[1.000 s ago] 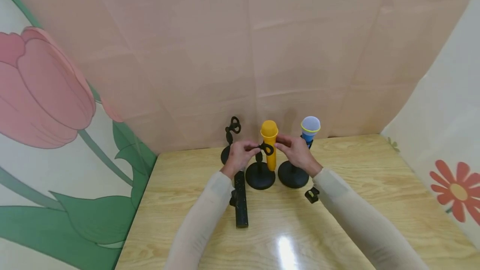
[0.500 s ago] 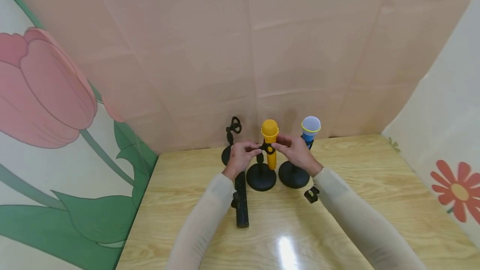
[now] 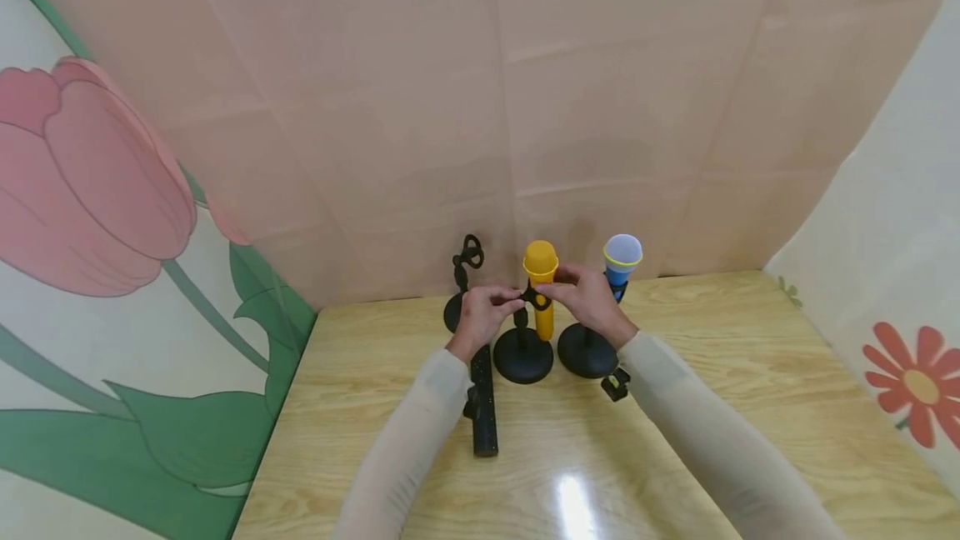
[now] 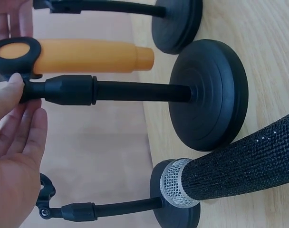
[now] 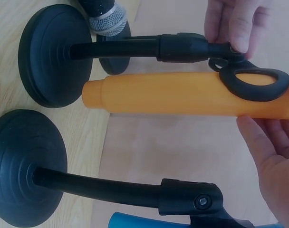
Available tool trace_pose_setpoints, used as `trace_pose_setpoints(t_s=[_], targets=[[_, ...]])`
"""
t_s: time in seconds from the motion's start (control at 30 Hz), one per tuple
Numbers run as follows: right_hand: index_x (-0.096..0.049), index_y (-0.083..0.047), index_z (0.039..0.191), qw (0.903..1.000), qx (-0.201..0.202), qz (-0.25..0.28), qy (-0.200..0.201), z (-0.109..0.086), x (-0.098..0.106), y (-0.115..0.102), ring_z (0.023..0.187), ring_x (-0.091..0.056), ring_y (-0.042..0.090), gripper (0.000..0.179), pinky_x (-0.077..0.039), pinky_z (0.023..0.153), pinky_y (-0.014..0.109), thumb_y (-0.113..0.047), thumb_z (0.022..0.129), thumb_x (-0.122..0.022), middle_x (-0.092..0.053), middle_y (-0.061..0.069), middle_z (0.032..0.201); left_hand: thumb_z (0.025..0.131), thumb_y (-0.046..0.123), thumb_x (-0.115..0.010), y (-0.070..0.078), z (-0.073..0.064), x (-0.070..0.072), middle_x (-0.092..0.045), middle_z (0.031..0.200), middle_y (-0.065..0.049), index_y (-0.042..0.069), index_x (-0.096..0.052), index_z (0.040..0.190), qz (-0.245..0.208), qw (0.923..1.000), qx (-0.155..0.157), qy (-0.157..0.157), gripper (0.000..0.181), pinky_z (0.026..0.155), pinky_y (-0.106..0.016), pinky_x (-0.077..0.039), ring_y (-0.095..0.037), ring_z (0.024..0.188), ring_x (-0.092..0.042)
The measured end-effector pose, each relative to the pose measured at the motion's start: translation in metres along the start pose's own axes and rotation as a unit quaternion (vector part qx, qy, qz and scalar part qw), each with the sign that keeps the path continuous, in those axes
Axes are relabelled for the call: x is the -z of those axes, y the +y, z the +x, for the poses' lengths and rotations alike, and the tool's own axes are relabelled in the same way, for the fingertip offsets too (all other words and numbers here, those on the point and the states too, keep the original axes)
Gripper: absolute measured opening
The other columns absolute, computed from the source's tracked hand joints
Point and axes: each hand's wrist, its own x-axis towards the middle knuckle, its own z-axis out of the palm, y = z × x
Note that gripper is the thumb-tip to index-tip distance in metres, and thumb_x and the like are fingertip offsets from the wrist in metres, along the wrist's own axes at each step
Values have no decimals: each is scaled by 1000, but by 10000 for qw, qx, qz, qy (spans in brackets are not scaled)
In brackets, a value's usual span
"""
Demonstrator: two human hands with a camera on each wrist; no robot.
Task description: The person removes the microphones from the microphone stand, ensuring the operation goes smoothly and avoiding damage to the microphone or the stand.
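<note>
In the head view, a yellow microphone stands upright against the clip of the middle black microphone stand. My left hand pinches that stand at the joint below the clip, thumb on the near side. The fingers and thumb of my right hand grip the microphone below its head. Seen from the right wrist, the clip's ring lies across the front of the yellow body. The microphone's narrow lower end hangs beside the stand's pole, above the base.
To the right, a blue microphone sits in another stand. Behind my left hand is a third stand with a bare clip. A black glittery microphone lies on the wooden table. A pink sheet hangs behind.
The clip and the yellow microphone have come together, the ring now lying across its body. My right hand has shifted slightly left, its thumb now at the clip. My left hand keeps its pinch.
</note>
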Motion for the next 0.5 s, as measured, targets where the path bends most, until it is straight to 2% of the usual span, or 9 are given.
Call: trace_pose_setpoints(t_s=[0.27,0.5], targets=[[-68,-1,121,9999,-34,-138,75,0,-2,-2,104,-66,35,46,-52,94,53,-34,90,-76,-70,19,114,84,15,-81,-2,0,0,-76,103,-3,9,-81,99,-115,9999,-10,23,16,80,-26,-57,-16,92,-71],[-68,-1,120,9997,1,-204,166,0,-3,-1,105,-65,35,45,-51,93,53,-33,90,-76,-70,20,113,84,14,-80,1,1,2,-76,102,-4,8,-81,99,-31,10000,4,-72,16,80,-26,-58,-16,90,-71]])
